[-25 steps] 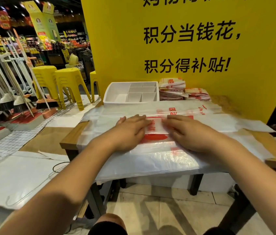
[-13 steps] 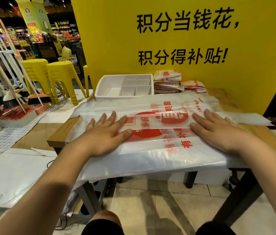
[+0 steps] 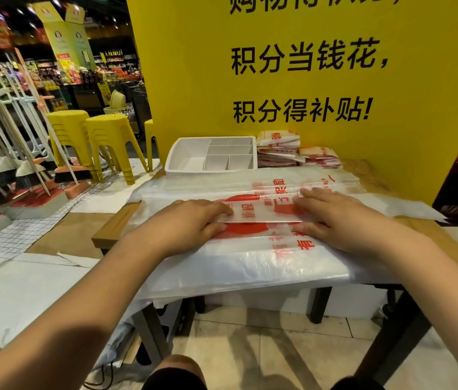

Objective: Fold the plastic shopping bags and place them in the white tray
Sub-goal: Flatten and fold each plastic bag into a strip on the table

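Observation:
A clear plastic shopping bag (image 3: 264, 213) with red print lies flat on a pile of unfolded bags (image 3: 250, 268) that covers the wooden table (image 3: 115, 229). It is folded into a long strip running left to right. My left hand (image 3: 185, 225) and my right hand (image 3: 340, 219) sit close together at the strip's middle. On each hand the fingers lie on top of the strip and the thumb is at its near edge, pinching it. The white tray (image 3: 171, 161) with several compartments stands at the table's back and holds nothing that I can see.
Two stacks of folded bags (image 3: 278, 149) (image 3: 320, 158) lie right of the tray against a yellow sign board (image 3: 419, 80). Yellow stools (image 3: 109, 136) and a rack of brooms (image 3: 25, 170) stand to the left. The bag pile hangs over the table's near edge.
Both hands went from flat and spread wide on the bag to close together at its middle, with thumbs now at the strip's near edge. The camera tilted up.

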`<action>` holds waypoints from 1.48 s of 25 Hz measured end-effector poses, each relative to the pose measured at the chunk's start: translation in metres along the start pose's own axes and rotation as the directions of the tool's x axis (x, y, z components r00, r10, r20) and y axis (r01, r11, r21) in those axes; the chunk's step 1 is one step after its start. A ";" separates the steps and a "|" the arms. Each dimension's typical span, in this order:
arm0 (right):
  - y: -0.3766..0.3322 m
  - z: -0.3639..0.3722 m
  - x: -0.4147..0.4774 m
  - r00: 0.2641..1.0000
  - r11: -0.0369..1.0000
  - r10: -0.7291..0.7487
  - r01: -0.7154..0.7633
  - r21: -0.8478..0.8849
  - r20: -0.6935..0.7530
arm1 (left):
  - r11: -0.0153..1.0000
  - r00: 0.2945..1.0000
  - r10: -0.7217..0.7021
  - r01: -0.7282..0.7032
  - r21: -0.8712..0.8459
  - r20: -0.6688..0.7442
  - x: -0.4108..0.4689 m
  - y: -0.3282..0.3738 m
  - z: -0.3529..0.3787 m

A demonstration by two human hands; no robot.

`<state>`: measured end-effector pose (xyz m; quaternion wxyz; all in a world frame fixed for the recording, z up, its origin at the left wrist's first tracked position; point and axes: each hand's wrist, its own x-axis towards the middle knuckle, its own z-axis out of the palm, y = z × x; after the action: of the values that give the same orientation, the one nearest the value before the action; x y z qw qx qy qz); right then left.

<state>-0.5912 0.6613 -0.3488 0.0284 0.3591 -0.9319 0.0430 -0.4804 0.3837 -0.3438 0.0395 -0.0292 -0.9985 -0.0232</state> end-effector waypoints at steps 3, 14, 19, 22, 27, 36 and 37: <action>-0.008 0.000 0.004 0.992 0.994 -0.105 0.106 0.004 -0.072 | 0.993 0.995 0.066 -0.058 0.105 -0.081 -0.003 0.004 -0.003; -0.034 -0.070 0.013 0.997 0.788 0.051 -0.001 0.615 -0.063 | 0.989 0.769 -0.092 -0.002 -0.145 -0.633 -0.031 0.044 -0.035; -0.058 -0.061 0.037 0.957 0.144 0.289 -0.074 0.987 0.029 | 0.567 0.915 -0.182 -0.201 -0.799 -0.359 -0.051 0.092 -0.012; -0.069 -0.036 0.053 0.918 0.144 0.390 -0.142 0.979 0.075 | 0.233 0.968 -0.195 -0.111 -0.966 -0.159 -0.063 0.098 -0.001; -0.072 -0.008 0.051 0.924 0.493 0.382 -0.235 0.837 0.034 | 0.092 0.950 -0.308 0.077 -0.993 0.045 -0.080 0.095 0.029; -0.093 0.066 -0.122 0.828 0.843 0.042 0.271 0.465 -0.559 | -0.054 0.895 -0.443 0.023 -0.998 0.044 -0.087 0.095 0.049; -0.099 0.075 -0.126 0.812 0.826 0.048 0.295 0.480 -0.582 | -0.060 0.896 -0.443 0.011 -0.998 0.037 -0.087 0.097 0.051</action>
<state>-0.4331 0.6642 -0.4277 0.2042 0.3845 -0.8005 0.4120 -0.3917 0.4780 -0.3975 0.1540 0.1255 -0.6498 -0.7337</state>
